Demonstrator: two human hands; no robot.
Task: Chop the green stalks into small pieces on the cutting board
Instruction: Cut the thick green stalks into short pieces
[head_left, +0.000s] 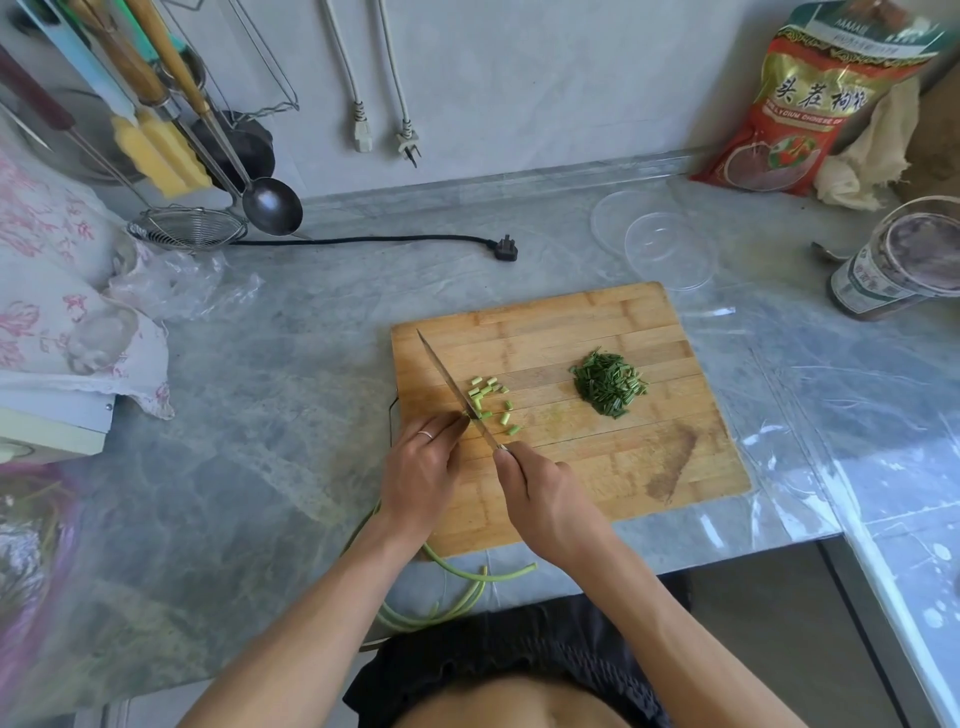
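— On the board (613, 322), what's going on?

— The right hand (545, 499) is closed round the handle of a knife (452, 387). The blade runs up and to the left across the board, its edge down among the cut pieces (491, 402).

— And the left hand (423, 467)?

— Knuckles up at the board's left edge, fingers curled down over the stalks (457, 571), pinning them just left of the blade. There's a ring (425, 434) on one finger. The fingertips almost touch the flat of the knife.

— Where do the stalks go?

— They pass under the left palm and wrist, off the near edge of the board, and curl on the counter (270, 415) between the board and the person's body. Long, pale green, bent in loops.

— What's already cut?

— Short pale green bits scattered just right of the blade. Further right, well apart, a heap of dark green chopped leaves (609, 384).

— Anything else near?

— A black plug (506, 248) and its cable lie on the counter behind the board, and clear lids (670, 249) sit at the board's far right corner. A red bag (810, 98) leans on the wall.
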